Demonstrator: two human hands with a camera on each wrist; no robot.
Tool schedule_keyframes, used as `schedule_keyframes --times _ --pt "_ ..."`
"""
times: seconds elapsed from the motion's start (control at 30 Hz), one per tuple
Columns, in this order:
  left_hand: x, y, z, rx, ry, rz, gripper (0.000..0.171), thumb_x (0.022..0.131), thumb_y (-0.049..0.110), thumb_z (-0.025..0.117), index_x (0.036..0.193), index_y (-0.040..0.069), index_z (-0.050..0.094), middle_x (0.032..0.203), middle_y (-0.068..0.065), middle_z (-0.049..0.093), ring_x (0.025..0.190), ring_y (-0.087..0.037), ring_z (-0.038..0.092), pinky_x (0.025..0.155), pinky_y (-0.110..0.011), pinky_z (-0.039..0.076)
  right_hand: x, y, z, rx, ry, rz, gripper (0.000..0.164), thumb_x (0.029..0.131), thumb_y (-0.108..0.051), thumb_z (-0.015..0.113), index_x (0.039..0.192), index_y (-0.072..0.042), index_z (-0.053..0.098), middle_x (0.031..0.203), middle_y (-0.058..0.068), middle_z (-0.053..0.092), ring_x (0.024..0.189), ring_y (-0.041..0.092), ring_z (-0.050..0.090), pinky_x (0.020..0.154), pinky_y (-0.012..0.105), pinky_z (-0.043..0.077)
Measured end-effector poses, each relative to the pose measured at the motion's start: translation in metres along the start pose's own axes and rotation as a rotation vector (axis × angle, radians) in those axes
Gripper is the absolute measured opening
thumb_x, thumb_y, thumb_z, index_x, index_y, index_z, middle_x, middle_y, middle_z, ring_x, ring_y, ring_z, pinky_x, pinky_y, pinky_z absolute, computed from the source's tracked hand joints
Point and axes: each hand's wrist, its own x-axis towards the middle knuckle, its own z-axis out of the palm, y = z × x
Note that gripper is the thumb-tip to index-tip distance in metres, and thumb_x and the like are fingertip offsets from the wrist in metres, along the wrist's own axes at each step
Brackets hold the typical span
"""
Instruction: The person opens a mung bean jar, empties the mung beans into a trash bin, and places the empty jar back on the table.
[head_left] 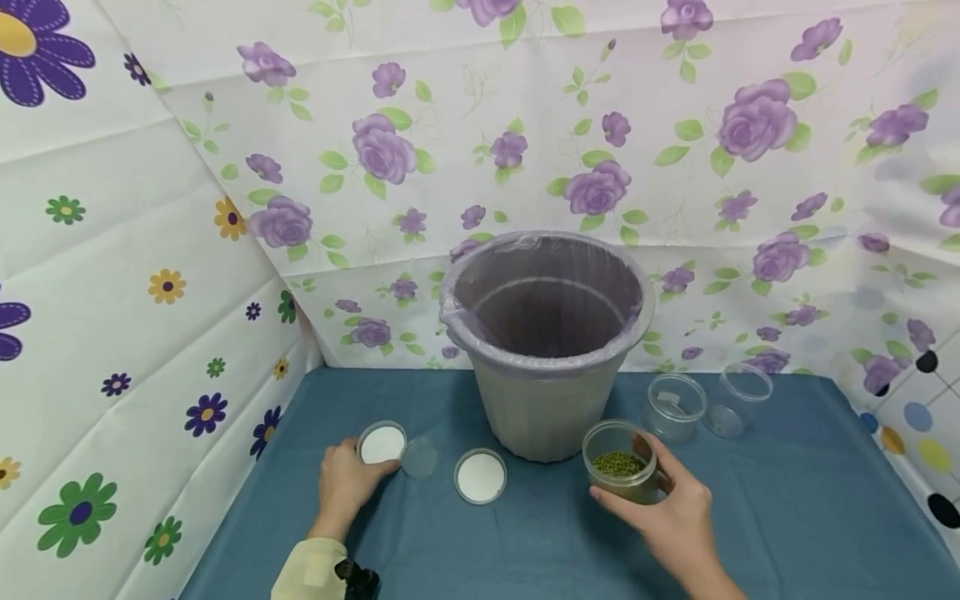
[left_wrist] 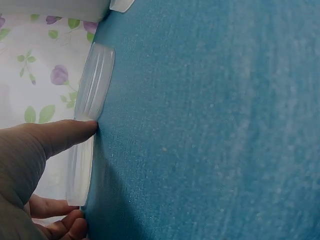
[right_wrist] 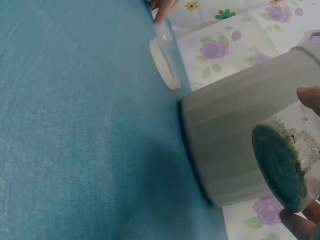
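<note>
My left hand [head_left: 351,482] grips a shallow round clear dish with a white disc [head_left: 382,444] in it, thumb on the near edge, fingers at the other side. Touching or almost touching it is a flat clear round lid [head_left: 420,457]. Another white disc in a clear rim [head_left: 481,477] lies to the right. My right hand [head_left: 678,512] holds a clear round jar of mung beans [head_left: 618,464] in front of the bucket, thumb and fingers about its sides. The right wrist view shows the jar's underside [right_wrist: 279,167], lifted off the cloth.
A grey bucket [head_left: 543,408] lined with a thin plastic bag stands at the back middle. Two clear open jars [head_left: 675,408] stand behind the right hand. Blue cloth [head_left: 540,550] covers the table, and flowered sheets [head_left: 465,100] hang behind and at the sides.
</note>
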Motion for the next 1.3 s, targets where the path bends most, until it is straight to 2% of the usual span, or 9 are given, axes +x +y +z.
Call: schedule_keyframes --times 0.17,0.37,0.47,0.63,0.73,0.93,1.03,1.17,1.3 --pt "0.002 -0.001 0.000 0.035 -0.002 -0.005 0.073 0.060 0.048 0.082 0.108 -0.004 0.062 0.097 -0.024 0.061 0.084 -0.036 0.059 0.070 -0.051 0.048 0.003 -0.005 -0.006 0.021 0.023 0.016 0.088 0.055 -0.053 0.083 0.133 -0.043 0.044 0.126 -0.013 0.059 0.110 0.006 0.059 0.083 0.008 0.043" --pt "-0.002 0.006 -0.013 0.055 -0.090 -0.053 0.080 0.062 0.050 0.081 0.112 -0.007 0.056 0.101 -0.028 0.056 0.084 -0.038 0.058 0.065 -0.051 0.047 0.012 -0.014 -0.019 0.097 0.070 -0.044 0.085 0.057 -0.041 0.087 0.133 -0.040 0.047 0.126 -0.007 0.060 0.107 0.004 0.059 0.081 0.005 0.044" --pt "-0.006 0.017 -0.026 0.058 -0.063 -0.043 0.081 0.068 0.047 0.078 0.122 -0.006 0.051 0.110 -0.029 0.054 0.092 -0.042 0.057 0.069 -0.054 0.047 0.019 -0.020 -0.028 0.105 0.100 -0.059 0.085 0.057 -0.038 0.088 0.132 -0.040 0.048 0.125 -0.007 0.060 0.104 0.001 0.060 0.079 0.005 0.045" --pt "-0.013 0.051 -0.050 0.018 0.138 0.079 0.064 0.079 0.037 0.071 0.129 0.002 0.052 0.119 -0.024 0.056 0.103 -0.042 0.056 0.077 -0.056 0.047 0.032 -0.030 -0.046 0.109 0.156 -0.110 0.085 0.055 -0.026 0.091 0.130 -0.037 0.053 0.124 -0.005 0.061 0.101 -0.001 0.060 0.078 0.004 0.044" --pt "-0.015 0.072 -0.065 -0.063 0.197 0.137 0.052 0.083 0.035 0.068 0.124 0.006 0.058 0.116 -0.018 0.060 0.102 -0.036 0.059 0.078 -0.053 0.049 0.038 -0.043 -0.058 0.118 0.177 -0.148 0.083 0.055 -0.018 0.091 0.129 -0.033 0.055 0.125 -0.003 0.061 0.103 -0.001 0.060 0.079 0.003 0.044" --pt "-0.014 0.109 -0.091 -0.237 0.211 0.223 0.045 0.086 0.046 0.063 0.116 0.012 0.064 0.105 -0.007 0.068 0.094 -0.023 0.065 0.077 -0.043 0.053 0.041 -0.084 -0.082 0.135 0.224 -0.262 0.076 0.058 -0.003 0.087 0.127 -0.022 0.059 0.119 0.009 0.064 0.105 0.004 0.061 0.080 0.004 0.044" --pt "-0.011 0.129 -0.105 -0.301 0.211 0.273 0.047 0.085 0.052 0.060 0.113 0.015 0.066 0.096 -0.004 0.070 0.085 -0.018 0.067 0.072 -0.038 0.055 0.048 -0.091 -0.090 0.149 0.259 -0.309 0.074 0.058 0.000 0.086 0.125 -0.019 0.061 0.117 0.011 0.066 0.105 0.005 0.062 0.080 0.005 0.045" --pt "-0.005 0.151 -0.123 -0.358 0.208 0.337 0.042 0.086 0.052 0.058 0.107 0.017 0.069 0.091 -0.001 0.071 0.080 -0.014 0.067 0.067 -0.035 0.055 0.055 -0.097 -0.097 0.166 0.281 -0.344 0.072 0.057 0.003 0.085 0.123 -0.015 0.062 0.114 0.009 0.067 0.105 0.006 0.062 0.080 0.006 0.045" --pt "-0.002 0.171 -0.138 -0.397 0.168 0.409 0.039 0.087 0.052 0.057 0.105 0.019 0.070 0.090 0.002 0.071 0.079 -0.010 0.066 0.065 -0.033 0.055 0.061 -0.103 -0.100 0.190 0.282 -0.361 0.070 0.058 0.005 0.085 0.122 -0.013 0.062 0.115 0.012 0.067 0.104 0.007 0.063 0.080 0.007 0.046"
